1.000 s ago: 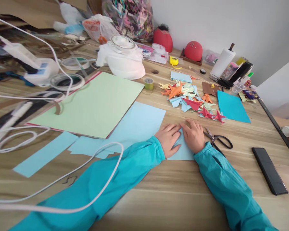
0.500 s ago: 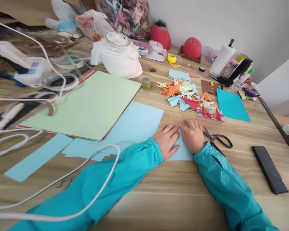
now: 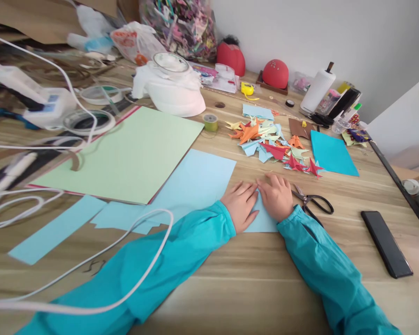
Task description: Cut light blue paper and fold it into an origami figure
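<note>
My left hand (image 3: 240, 204) lies flat on a small light blue sheet of paper (image 3: 262, 218), fingers stretched and thumb apart. At the sheet's upper end, my right hand (image 3: 275, 196) has its fingers bent, with the fingertips pressed onto the paper close to my left fingertips. Part of the sheet is hidden beneath both hands. A larger light blue sheet (image 3: 206, 179) reaches behind my left hand. Black-handled scissors (image 3: 310, 200) lie just right of my right hand. Beyond the hands is a pile of folded paper cranes (image 3: 265, 139) in several colours.
A big pale green sheet (image 3: 132, 158) and blue paper strips (image 3: 57, 229) lie at left. A white cable (image 3: 160, 251) loops across my left sleeve. A phone (image 3: 387, 244) rests at right, a turquoise paper (image 3: 333, 153) behind it. A thread spool (image 3: 210, 123) stands farther back.
The view has shifted slightly. Both hands stay on the small blue sheet in nearly the same pose; nothing else has visibly moved.
</note>
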Available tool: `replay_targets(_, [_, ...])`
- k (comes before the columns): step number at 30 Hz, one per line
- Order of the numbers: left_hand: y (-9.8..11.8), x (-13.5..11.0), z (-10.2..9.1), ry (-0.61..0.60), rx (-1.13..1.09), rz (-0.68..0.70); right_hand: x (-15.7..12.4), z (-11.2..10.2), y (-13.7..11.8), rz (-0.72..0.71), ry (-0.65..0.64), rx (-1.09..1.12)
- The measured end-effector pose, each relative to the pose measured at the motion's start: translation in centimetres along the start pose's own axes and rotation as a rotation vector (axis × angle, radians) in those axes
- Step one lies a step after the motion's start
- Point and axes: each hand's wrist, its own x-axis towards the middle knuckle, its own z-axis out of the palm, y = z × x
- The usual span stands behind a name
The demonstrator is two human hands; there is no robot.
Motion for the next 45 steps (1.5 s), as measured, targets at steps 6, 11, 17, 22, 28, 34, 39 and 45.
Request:
replay_targets(6, [0.1,0.0,0.0,-0.017,0.064,0.003,0.0,0.1,0.0,0.002,-0.012,-0.002])
replay_targets(11, [0.2,0.0,0.2,-0.002,0.078,0.019,-0.1,0.2,0.0,0.008,-0.018,-0.003])
replay_targets(17, [0.3,0.1,0.3,-0.004,0.135,0.042,-0.1,0.3,0.2,0.028,-0.075,0.001])
replay_targets(22, [0.3,0.1,0.6,-0.005,0.151,0.041,-0.1,0.5,0.2,0.031,-0.076,-0.002])
replay_targets(28, [0.3,-0.4,1.5,-0.024,0.129,-0.013,-0.1,0.5,0.1,0.040,-0.086,-0.004])
replay_targets(34, [0.6,-0.6,2.3,-0.022,0.132,-0.069,-0.1,0.6,0.1,0.039,-0.078,-0.003])
replay_targets(39, [0.7,-0.6,2.3,-0.026,0.135,-0.079,-0.1,0.6,0.1,0.040,-0.078,-0.018])
replay_targets(45, [0.7,-0.6,2.2,-0.020,0.136,-0.086,-0.2,0.5,-0.3,0.037,-0.093,-0.074])
